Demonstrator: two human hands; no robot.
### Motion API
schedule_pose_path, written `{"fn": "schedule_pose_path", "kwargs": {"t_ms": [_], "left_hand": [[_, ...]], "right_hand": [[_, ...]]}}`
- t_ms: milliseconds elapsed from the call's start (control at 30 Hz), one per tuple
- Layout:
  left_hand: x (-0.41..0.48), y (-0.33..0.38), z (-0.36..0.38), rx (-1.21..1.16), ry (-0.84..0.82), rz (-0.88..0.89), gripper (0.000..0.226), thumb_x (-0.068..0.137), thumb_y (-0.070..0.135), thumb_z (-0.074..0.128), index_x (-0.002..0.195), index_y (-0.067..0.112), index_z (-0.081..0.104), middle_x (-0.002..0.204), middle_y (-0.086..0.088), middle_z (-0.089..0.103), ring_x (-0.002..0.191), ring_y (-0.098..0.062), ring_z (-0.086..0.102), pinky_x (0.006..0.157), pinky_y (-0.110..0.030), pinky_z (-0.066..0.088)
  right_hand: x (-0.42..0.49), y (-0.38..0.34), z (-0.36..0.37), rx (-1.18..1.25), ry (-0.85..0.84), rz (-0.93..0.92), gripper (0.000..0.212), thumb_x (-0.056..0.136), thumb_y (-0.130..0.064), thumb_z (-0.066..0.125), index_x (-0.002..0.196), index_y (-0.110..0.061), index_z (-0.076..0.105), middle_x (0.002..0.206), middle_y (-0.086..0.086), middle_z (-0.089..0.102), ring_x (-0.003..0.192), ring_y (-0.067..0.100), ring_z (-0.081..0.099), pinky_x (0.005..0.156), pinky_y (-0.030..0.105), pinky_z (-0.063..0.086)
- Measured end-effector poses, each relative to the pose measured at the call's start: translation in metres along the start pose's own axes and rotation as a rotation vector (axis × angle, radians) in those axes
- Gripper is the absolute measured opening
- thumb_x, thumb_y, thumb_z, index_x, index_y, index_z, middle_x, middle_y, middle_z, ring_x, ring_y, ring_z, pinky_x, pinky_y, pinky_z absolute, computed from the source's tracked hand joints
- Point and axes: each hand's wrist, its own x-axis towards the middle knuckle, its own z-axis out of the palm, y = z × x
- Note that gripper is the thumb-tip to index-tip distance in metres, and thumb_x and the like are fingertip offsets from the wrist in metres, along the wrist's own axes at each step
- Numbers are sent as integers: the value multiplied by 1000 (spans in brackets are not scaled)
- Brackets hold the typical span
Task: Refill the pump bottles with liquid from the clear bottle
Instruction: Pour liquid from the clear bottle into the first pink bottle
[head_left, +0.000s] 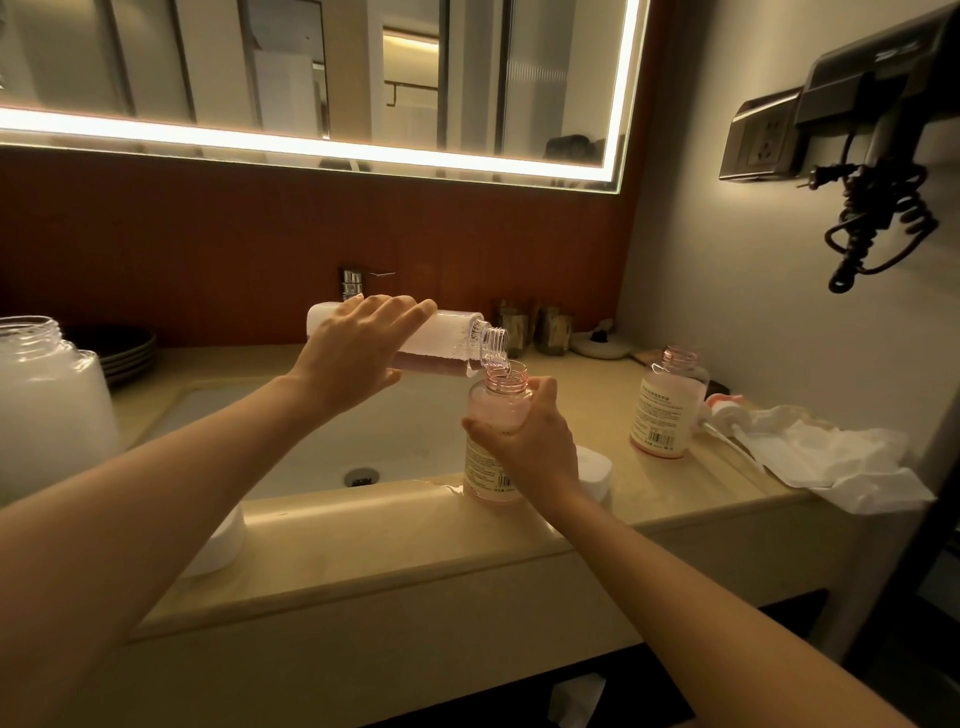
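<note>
**Pouring from the clear bottle into the pump bottle**

The clear bottle (457, 332) is held almost level by the left hand (358, 353), whose fingers are wrapped over its barrel. Its threaded mouth is set just above the open neck of the pump bottle (498, 405). The pump bottle stands on the counter (415, 540) edge, just beside the sink (322, 447), and is grasped round its shoulder by the right hand (535, 441).

The tilt should be increased slowly, so that a thin stream is held inside the narrow neck. A glossy patch, apparently wet, is seen at the bottle's base, so spillage is to be guarded against.

Both vessels are smooth plastic cylinders with ribbed screw threads. The pump bottle is pink-tinted and labelled. A second pump bottle (670, 405) stands uncapped well to the right, near a crumpled tissue (831, 457)
</note>
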Motion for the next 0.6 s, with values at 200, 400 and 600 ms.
{"fn": "schedule_pose_path", "kwargs": {"t_ms": [200,400,600], "left_hand": [[0,1,-1,10,1,4,92,45,14,91,122,9,41,108,-18,63,91,-36,64,73,-51,55],[1,1,-1,21,6,4,92,45,13,91,122,9,42,108,-18,63,91,-35,65,74,-50,54],[1,1,-2,26,7,4,92,45,13,91,122,9,42,108,-18,63,91,-35,65,73,-49,54]], "right_hand": [[-1,-1,-1,4,0,0,73,67,-45,77,117,-14,35,116,8,58,102,24,58,82,41,52],[-1,-1,-2,5,0,3,74,67,-45,77,119,-13,35,116,9,58,102,24,58,81,38,51],[0,-1,0,0,0,11,74,65,-47,77,118,-15,35,115,8,58,102,24,58,81,42,53]]}}
